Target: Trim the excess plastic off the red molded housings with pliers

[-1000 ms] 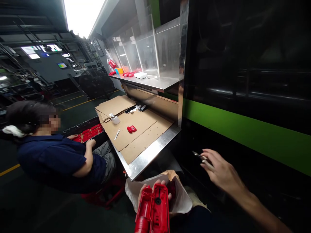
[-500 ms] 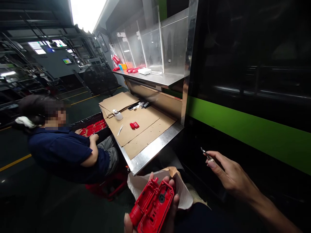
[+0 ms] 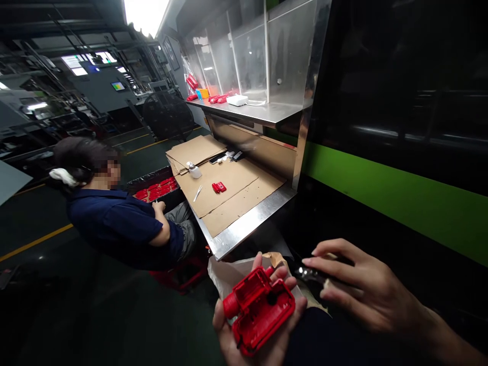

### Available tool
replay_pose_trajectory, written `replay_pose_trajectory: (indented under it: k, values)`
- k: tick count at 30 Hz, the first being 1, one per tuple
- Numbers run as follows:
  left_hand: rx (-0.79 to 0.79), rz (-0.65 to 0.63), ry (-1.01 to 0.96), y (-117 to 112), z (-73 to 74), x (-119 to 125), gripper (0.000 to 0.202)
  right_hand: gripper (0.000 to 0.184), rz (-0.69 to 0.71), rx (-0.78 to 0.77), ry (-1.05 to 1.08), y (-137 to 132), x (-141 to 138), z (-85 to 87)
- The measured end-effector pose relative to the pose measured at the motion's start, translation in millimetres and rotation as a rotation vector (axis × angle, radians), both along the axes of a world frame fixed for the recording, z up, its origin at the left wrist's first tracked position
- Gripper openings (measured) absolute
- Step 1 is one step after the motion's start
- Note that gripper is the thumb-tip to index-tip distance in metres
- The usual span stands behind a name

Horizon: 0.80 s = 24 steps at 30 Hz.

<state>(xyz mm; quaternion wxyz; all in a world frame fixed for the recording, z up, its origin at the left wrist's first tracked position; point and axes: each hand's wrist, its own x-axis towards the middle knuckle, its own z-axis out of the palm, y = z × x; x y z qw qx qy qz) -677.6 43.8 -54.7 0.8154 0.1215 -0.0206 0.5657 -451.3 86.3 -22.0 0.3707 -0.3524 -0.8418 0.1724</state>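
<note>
My left hand (image 3: pixel 251 330) is closed round a red plastic housing (image 3: pixel 261 307), held open side up at the bottom centre. My right hand (image 3: pixel 358 292) is just to its right, fingers pinched on a small metal tool (image 3: pixel 310 274) whose tip points toward the housing. Under both hands lies a bag of pale paper or plastic (image 3: pixel 229 272).
A steel bench (image 3: pixel 247 226) covered with cardboard sheets (image 3: pixel 229 183) holds a small red part (image 3: pixel 218 187), a white bottle (image 3: pixel 194 170) and a thin tool. A seated co-worker in a dark blue shirt (image 3: pixel 114 223) works over a tray of red parts (image 3: pixel 156 189). A green-striped machine wall (image 3: pixel 400 198) stands to the right.
My left hand has lifted and turned the red housing up and rightward. My right hand has come down and left, bringing the metal tool close to the housing. The view shifted left.
</note>
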Motion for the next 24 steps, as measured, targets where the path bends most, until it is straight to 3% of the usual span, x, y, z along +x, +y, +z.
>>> replay_pose_trajectory:
  k: [4, 7, 10, 13, 20, 24]
  values:
    - [0.018, 0.021, -0.017, -3, -0.4, 11, 0.073, 0.037, 0.165, 0.264, -0.074, -2, -31, 26.1]
    - [-0.05, 0.032, 0.045, -9, 0.8, 12, 0.064, 0.031, 0.229, 0.359, -0.137, -2, -50, 36.9]
    - [-0.234, 0.026, -0.023, -16, 6.5, 12, 0.05, 0.015, 0.272, 0.377, -0.206, -2, -60, 40.6]
    - [-0.335, -0.027, -0.082, -19, 13.1, 12, 0.04, 0.011, 0.303, 0.357, -0.216, -2, -61, 41.3]
    - [-0.185, -0.046, -0.061, -17, 6.0, 10, 0.06, 0.012, 0.31, 0.356, -0.234, -2, -59, 41.0]
    - [-0.127, -0.006, 0.085, -16, -3.6, 10, 0.066, 0.011, 0.326, 0.313, -0.258, -4, -58, 40.5]
